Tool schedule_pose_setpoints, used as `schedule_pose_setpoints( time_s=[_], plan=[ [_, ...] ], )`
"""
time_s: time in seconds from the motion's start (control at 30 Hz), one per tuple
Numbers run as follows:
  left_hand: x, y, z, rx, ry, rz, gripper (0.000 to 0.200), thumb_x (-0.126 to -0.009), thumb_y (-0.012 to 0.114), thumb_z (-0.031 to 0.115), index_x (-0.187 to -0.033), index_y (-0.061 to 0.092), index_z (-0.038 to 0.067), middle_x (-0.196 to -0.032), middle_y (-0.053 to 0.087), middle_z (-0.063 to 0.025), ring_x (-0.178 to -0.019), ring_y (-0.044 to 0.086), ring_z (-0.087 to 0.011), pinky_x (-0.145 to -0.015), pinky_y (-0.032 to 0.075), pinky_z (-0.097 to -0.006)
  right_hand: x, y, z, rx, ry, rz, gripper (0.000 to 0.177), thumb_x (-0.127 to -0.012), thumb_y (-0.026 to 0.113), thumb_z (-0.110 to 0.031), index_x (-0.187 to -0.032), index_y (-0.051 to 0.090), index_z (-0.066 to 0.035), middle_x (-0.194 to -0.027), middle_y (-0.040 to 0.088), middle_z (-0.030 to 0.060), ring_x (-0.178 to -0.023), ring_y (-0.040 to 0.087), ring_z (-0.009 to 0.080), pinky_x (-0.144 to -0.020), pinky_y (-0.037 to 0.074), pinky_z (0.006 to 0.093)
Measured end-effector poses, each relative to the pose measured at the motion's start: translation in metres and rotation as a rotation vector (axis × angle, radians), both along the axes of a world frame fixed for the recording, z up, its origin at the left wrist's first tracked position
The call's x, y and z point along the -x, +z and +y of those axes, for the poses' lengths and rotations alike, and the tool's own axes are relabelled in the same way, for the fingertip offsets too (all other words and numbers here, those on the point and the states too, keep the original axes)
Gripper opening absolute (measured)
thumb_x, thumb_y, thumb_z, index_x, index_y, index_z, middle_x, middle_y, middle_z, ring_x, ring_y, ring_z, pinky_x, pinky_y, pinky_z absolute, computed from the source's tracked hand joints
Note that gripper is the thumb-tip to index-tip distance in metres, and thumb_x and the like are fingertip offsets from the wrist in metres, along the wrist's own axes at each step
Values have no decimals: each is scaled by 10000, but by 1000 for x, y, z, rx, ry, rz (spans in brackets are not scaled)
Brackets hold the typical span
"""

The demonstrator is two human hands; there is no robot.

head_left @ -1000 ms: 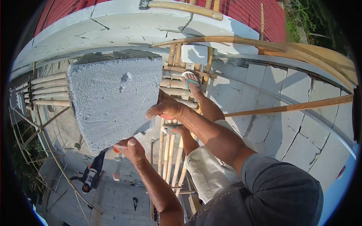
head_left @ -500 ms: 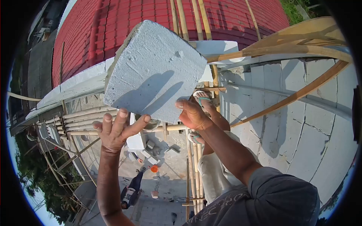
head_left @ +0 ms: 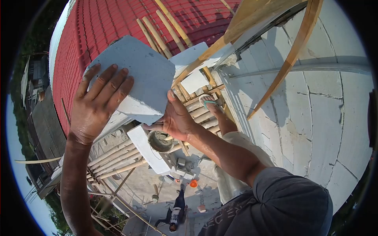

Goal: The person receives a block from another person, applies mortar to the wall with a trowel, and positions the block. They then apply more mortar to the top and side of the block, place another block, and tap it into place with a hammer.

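A pale grey lightweight concrete block (head_left: 138,65) is held up in front of me, tilted, with its broad face in shade and a lower side in sunlight. My left hand (head_left: 98,102) lies over the block's left part, fingers across the face; its thumb is hidden. At the lower right corner my right hand (head_left: 177,120) grips the block, thumb along the near edge and the other fingers partly hidden beneath. Below the hands, a bucket of grey mortar (head_left: 160,141) sits by a long white block (head_left: 146,151).
Bamboo poles (head_left: 118,157) form a scaffold, where a sandalled foot (head_left: 208,102) stands. To the right rises a block wall (head_left: 323,114) with a curved wooden strip (head_left: 283,67) before it. A red tiled roof (head_left: 114,23) lies beyond. Far below is another person (head_left: 177,208).
The block has turned and shifted left and slightly down. My left hand, apart with fingers spread before, now rests on it. My right hand has moved left along with the block.
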State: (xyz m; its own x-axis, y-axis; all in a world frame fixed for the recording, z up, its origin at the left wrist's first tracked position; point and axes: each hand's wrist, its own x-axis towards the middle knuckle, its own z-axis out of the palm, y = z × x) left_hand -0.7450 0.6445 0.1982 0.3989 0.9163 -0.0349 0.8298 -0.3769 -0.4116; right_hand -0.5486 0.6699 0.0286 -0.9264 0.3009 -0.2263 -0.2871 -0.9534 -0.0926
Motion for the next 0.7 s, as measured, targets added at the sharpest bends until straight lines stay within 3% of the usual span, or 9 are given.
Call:
schedule_pose_setpoints(
  time_s=[0.03, 0.07, 0.13, 0.23, 0.37, 0.47, 0.57, 0.7],
  plan=[
    [2, -1, 16, 4, -11, 0, 573, -740, 715, 139, -1298, 586, 171, -1306, 628, 4, -1266, 559, -207, -1133, 389, -452, -4, -7, 3, 31, -1, 11, 866, -942, 536, -613, -1548, 225, -78, -1504, 427, 150, -1338, 490, 355, -1088, 423, 536],
    [4, -3, 29, 18, 52, -100, 627, -682, 739, 97, -1287, 588, 156, -1301, 630, -11, -1248, 569, -220, -1119, 402, -452, -10, -23, 3, 23, -2, -27, 893, -946, 560, -571, -1584, 139, -110, -1536, 348, 209, -1369, 446, 381, -1125, 364, 593],
    [9, -17, 56, 13, 118, -275, 750, -556, 793, 24, -1271, 591, 130, -1265, 641, -46, -1188, 594, -260, -1065, 450, -427, -45, -58, 10, -54, 58, -117, 876, -942, 597, -517, -1580, 159, -106, -1529, 360, 204, -1364, 442, 391, -1109, 373, 584],
    [1, -37, 94, 31, 229, -397, 742, -584, 830, 76, -1284, 590, 123, -1235, 650, -73, -1140, 619, -284, -1002, 498, -416, -116, -78, 38, -214, 115, -454, 845, -910, 689, -376, -1560, 230, -90, -1467, 421, 202, -1294, 496, 372, -1057, 428, 534],
    [-4, -75, 153, -54, 313, -542, 721, -610, 871, 175, -1274, 594, 116, -1207, 662, -100, -1085, 647, -285, -931, 539, -421, -203, -102, 56, -368, 37, -880, 755, -904, 683, -274, -1536, 316, -88, -1389, 523, 149, -1197, 579, 258, -990, 491, 418],
    [-15, -87, 196, -67, 362, -663, 747, -613, 857, 319, -1275, 607, 83, -1124, 692, -149, -1020, 683, -311, -914, 550, -413, -262, -129, 58, -417, 32, -988, 684, -907, 677, -241, -1502, 378, -85, -1335, 568, 121, -1164, 590, 215, -937, 509, 378],
    [-33, -88, 228, 77, 421, -689, 782, -635, 866, 341, -1293, 592, 19, -1128, 695, -166, -1001, 695, -281, -927, 538, -377, -306, -153, 37, -359, 42, -1099, 653, -890, 703, -256, -1458, 440, -69, -1264, 617, 109, -1089, 621, 195, -886, 522, 359],
    [-56, -113, 245, 65, 360, -726, 778, -631, 869, 358, -1273, 604, 7, -1062, 708, -187, -957, 706, -273, -904, 542, -370, -335, -183, 3, -312, 19, -1174, 632, -875, 729, -291, -1414, 498, -58, -1151, 668, 88, -971, 651, 170, -809, 539, 329]
  ],
)
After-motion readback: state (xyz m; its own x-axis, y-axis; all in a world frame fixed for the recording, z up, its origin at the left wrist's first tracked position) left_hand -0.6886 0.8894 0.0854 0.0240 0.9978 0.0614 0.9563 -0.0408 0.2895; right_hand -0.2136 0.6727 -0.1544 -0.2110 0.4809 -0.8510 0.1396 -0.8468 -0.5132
